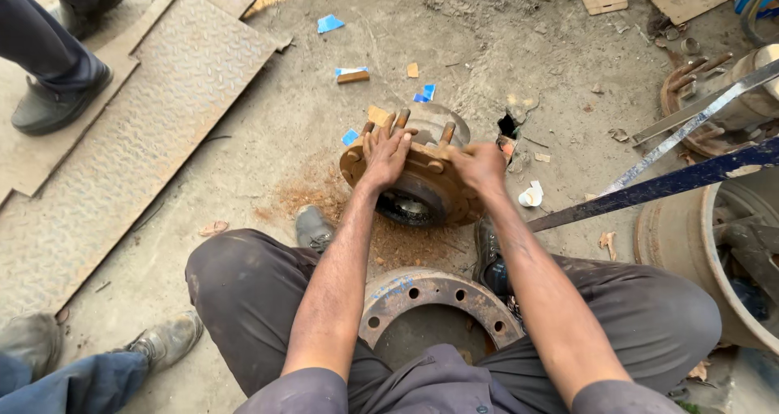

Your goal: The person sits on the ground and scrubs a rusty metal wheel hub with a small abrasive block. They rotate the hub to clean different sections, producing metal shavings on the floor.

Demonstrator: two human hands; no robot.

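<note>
Both hands are set on a rusty wheel hub that stands tilted on its edge on the dirt floor, just ahead of your knees. Your left hand lies spread over the top of the flange, fingers threaded among the upright studs, pressing rather than closed round anything. Your right hand curls over the flange's right rim, and it looks clenched on that edge, though the fingertips are hidden behind the metal and the grip cannot be told for certain.

By the look of it, you are steadying or turning the hub on its edge, so any shift calls for a firm hold on both sides at once: the piece seems heavy and could roll or drop toward your shoes.

Rust powder stains the ground under the hub. A brake drum with a ring of bolt holes lies flat between your legs. Steel chequer plate covers the floor to the left, and a long dark bar slants in from the right.
</note>
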